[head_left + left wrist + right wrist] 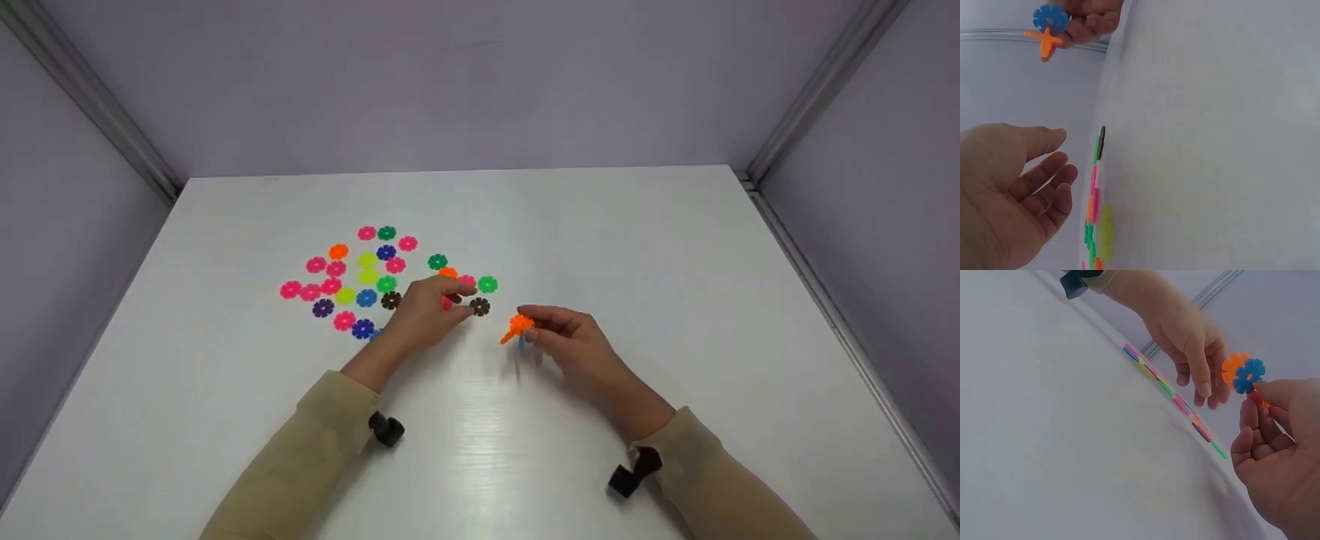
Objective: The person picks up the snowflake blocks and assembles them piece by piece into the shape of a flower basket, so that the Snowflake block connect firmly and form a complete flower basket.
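Observation:
My right hand (pixel 581 345) pinches a small cluster of notched plastic snowflake discs between thumb and fingers, held above the white table. Orange discs (pixel 520 324) and a blue disc (pixel 1249 376) are joined in it, set at angles to each other. My left hand (pixel 427 311) hovers at the right side of the loose discs, its fingers relaxed and apart with nothing between them, as the left wrist view shows. Nearest its thumb tip is a brown disc (pixel 479 306). A pink disc (pixel 447 302) is partly hidden behind this hand.
Loose discs in several colours lie flat on the left-centre of the table (pixel 712 300), among them a green disc (pixel 487 284), a yellow disc (pixel 367 260) and a purple disc (pixel 323 307). Pale walls (pixel 465 90) enclose the table's back and sides.

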`<state>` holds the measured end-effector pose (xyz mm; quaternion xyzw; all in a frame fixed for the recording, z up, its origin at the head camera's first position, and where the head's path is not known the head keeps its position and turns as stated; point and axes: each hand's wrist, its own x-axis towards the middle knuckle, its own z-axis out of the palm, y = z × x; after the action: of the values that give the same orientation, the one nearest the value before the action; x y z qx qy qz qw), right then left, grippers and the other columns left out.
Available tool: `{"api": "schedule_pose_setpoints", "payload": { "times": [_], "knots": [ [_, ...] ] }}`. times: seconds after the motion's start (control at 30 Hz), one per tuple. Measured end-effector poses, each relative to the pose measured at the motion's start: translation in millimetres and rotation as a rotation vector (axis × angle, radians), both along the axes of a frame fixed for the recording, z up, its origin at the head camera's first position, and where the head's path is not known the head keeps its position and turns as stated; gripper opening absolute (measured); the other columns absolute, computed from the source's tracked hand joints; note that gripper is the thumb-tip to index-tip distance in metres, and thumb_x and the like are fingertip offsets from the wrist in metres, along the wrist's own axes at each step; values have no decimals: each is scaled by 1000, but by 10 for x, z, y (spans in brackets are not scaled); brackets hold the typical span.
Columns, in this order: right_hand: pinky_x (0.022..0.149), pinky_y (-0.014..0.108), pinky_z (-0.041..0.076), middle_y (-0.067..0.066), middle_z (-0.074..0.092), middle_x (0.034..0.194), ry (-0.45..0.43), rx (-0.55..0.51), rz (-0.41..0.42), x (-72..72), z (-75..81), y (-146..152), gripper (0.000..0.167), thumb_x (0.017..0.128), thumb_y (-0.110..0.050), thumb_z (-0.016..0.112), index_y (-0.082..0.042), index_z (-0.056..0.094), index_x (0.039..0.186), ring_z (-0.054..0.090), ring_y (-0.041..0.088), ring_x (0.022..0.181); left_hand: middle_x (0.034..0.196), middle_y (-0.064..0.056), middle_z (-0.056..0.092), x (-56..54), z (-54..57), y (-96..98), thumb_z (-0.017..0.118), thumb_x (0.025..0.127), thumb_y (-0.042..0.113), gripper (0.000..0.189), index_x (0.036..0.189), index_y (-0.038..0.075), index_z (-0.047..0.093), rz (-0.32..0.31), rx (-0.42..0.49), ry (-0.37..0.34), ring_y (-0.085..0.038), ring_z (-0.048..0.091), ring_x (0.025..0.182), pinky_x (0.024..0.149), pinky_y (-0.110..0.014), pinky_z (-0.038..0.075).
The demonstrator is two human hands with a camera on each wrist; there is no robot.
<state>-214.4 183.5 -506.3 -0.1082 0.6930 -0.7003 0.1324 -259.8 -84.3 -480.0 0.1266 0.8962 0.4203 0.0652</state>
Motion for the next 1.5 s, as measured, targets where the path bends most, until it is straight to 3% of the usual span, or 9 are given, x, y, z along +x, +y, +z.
{"api": "schedule_pose_setpoints", "payload": {
  "times": [0.13,0.27,0.43,0.6,0.73,0.87,1.0,1.23,1.5],
  "knots": [
    [84,27,55,13,74,125,-3,-46,7,3,-23,-2,44,102,-11,71,3,63,144,66,26,110,119,-4,73,-154,-45,65,75,99,14,29,129,13,77,-77,-92,4,-23,64,110,100,-37,56],
    [82,27,54,9,75,121,-11,-74,15,9,-43,-8,47,103,-11,71,7,60,144,65,26,108,108,-2,74,-198,-79,122,74,99,10,21,120,13,81,-124,-180,49,-23,64,102,99,-36,56],
    [82,27,54,9,74,123,-1,-89,18,3,-36,-1,46,103,-10,69,9,59,144,65,30,110,108,-3,73,-167,-47,159,72,98,2,27,123,9,77,-131,-134,34,-22,64,100,97,-37,57],
    [85,28,54,10,73,128,-2,-56,31,0,-22,-4,43,104,-10,68,6,61,144,65,26,110,105,0,74,1,-20,123,72,101,6,22,120,12,80,-97,-1,-3,-19,65,96,90,-33,59],
    [90,28,55,12,71,131,13,-40,51,10,-5,-5,44,105,-10,67,6,60,145,66,22,109,105,5,75,232,2,80,74,102,15,16,113,17,84,-69,80,48,-16,65,95,86,-32,58],
    [92,28,56,13,70,134,29,-48,72,24,4,0,44,105,-9,66,7,59,145,66,20,110,109,4,78,434,-2,71,71,104,16,18,118,16,82,-86,163,89,-15,68,96,87,-31,59],
    [96,28,56,12,70,135,54,-45,112,32,-11,-4,44,105,-9,67,7,58,145,67,20,115,111,5,78,563,-48,83,69,105,15,19,121,14,79,-109,248,92,-11,70,95,87,-29,60],
    [96,28,57,11,72,132,96,-85,169,29,-62,4,41,104,-4,66,7,61,143,68,19,115,108,6,78,616,-138,113,71,104,13,19,120,11,80,-138,271,226,-9,68,89,82,-32,61],
    [99,30,57,14,73,131,139,-55,191,18,-45,14,42,104,-3,66,10,59,143,70,22,119,105,0,79,617,-172,126,71,104,12,20,121,12,81,-183,300,262,-12,66,83,77,-29,60]
  ]
}}
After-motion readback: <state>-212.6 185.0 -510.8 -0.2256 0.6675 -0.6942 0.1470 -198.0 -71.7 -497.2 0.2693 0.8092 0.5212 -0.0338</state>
